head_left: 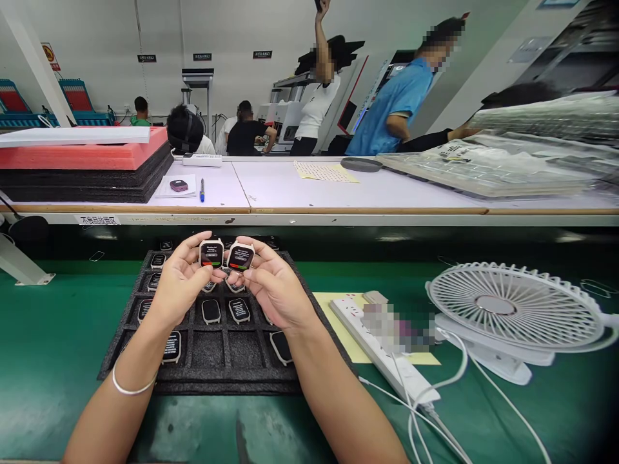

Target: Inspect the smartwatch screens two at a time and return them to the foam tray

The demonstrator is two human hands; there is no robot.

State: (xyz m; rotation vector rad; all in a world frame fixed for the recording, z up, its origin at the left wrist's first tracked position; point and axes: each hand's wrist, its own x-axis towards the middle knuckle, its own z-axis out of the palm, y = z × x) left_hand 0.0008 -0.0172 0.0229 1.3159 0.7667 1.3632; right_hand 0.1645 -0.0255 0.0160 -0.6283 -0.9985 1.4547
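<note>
My left hand (186,283) grips a smartwatch case (211,254) without a strap, its screen lit with white text and a red-green strip. Right beside it, a second smartwatch case (240,256) with a similar lit screen is pinched in my right hand (273,283). Both are held up over a black foam tray (227,386) divided into square pockets. Several more watch cases lie in the pockets, such as a dark-screened one (211,311) and one showing text (239,310). Two front pockets in the middle hold nothing. My forearms cover parts of the tray.
To the right lie a white power strip (377,348) with cables and a white fan (493,306). A raised shelf (271,187) runs behind, bearing foam sheets (82,174), a pen (202,190) and plastic trays (503,167). Several people are beyond it.
</note>
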